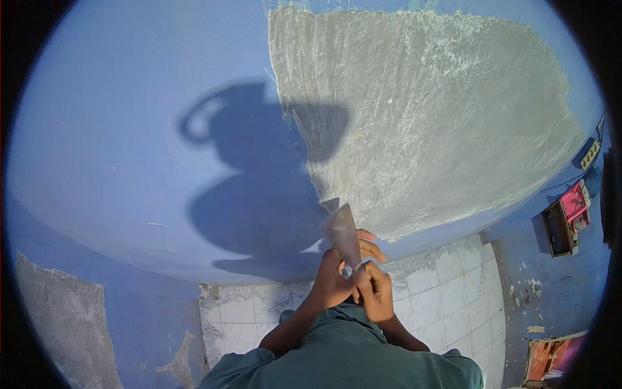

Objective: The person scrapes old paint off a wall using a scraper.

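Note:
Before my chest, my left hand [331, 284] and my right hand [380, 293] meet around a small pointed trowel [344, 231]. Its dull metal blade points up towards the wall and is slightly blurred. The left hand's fingers pass behind the blade, with the thumb by its base. At the handle end my right hand is curled; the handle itself is mostly hidden by the hands. Beyond the tip stands a blue painted wall [121, 146] with a large bare grey plaster patch [437, 121]. The patch has a ragged paint edge and pale scrape streaks.
White floor tiles [238, 309] with grey residue lie below the wall. On the right side wall are a power strip [590, 154], a small wooden shelf [557, 228] with a pink item [574, 202], and a framed opening [554, 360]. Another bare patch [63, 316] shows at left.

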The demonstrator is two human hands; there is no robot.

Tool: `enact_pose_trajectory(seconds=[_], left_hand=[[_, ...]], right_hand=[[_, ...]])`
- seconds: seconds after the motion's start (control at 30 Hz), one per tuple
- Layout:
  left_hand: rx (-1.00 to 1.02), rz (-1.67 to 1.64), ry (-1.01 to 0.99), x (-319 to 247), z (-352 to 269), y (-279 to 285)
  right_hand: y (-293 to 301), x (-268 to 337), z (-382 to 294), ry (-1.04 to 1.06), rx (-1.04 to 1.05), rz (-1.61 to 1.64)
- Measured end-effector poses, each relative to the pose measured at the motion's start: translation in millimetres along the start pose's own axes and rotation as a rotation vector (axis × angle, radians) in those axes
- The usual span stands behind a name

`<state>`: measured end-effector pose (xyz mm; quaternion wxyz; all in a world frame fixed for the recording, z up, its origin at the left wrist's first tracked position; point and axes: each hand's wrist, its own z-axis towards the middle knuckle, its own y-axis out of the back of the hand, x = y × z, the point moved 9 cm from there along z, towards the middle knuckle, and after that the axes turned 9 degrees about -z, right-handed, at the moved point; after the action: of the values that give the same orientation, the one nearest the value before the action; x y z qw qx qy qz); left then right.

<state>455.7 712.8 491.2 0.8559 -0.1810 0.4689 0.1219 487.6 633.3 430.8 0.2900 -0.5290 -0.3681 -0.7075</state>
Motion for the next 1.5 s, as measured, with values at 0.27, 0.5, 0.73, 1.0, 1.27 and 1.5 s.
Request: enact_pose_trajectory(seconds=[0.27,0.5,0.73,1.0,1.27,1.5], left_hand=[[-0.219,-0.655,0.583,44,-10,6],[-0.13,-0.658,0.659,46,-10,3],[-0.201,-0.548,0.681,45,-6,12],[-0.21,-0.507,0.687,42,-12,12],[-0.167,-0.453,0.583,38,4,15],[-0.175,-0.444,0.605,35,3,14]], right_hand=[[-49,-4,-10,-0.397,0.412,0.918],[-56,-13,-7,-0.24,0.336,0.671],[-57,-13,0,-0.185,0.294,0.647],[-60,-14,-9,-0.197,0.301,0.657],[-58,-11,5,-0.173,0.309,0.761],[-58,-10,2,-0.25,0.312,0.785]])
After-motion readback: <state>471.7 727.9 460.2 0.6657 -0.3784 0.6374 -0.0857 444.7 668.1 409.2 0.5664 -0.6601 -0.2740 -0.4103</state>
